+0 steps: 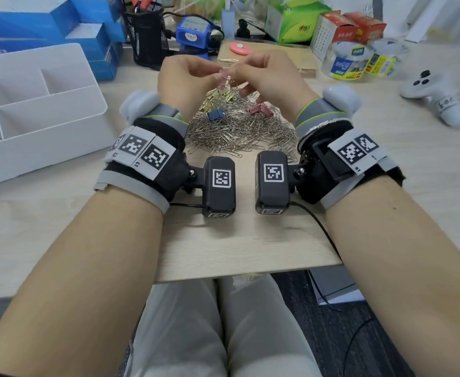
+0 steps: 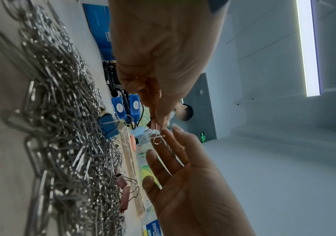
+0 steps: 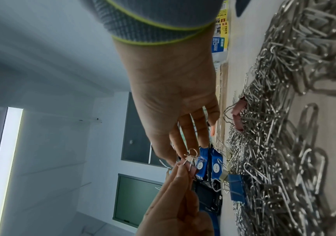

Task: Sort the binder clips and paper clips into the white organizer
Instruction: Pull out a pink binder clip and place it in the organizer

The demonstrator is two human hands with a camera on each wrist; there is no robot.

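Observation:
Above a heap of silver paper clips (image 1: 237, 131), my left hand (image 1: 214, 73) pinches a small pink binder clip (image 1: 224, 75) (image 2: 154, 125) between thumb and forefinger. My right hand (image 1: 237, 72) meets it from the right. Its thumb and forefinger pinch a paper clip (image 2: 158, 140) (image 3: 192, 152) caught on the binder clip's wire handle, with the other fingers spread. In the heap lie a blue binder clip (image 1: 216, 114), two pink binder clips (image 1: 258, 108) and several gold binder clips (image 1: 215, 96). The white organizer (image 1: 46, 142) stands at the left.
Behind the heap are a black mesh pen holder (image 1: 147, 34), a wooden board (image 1: 267, 61) with a pink disc (image 1: 240, 47), and plastic jars (image 1: 354, 61). Blue boxes (image 1: 46, 23) stand behind the organizer. A white controller (image 1: 435, 96) lies at the right.

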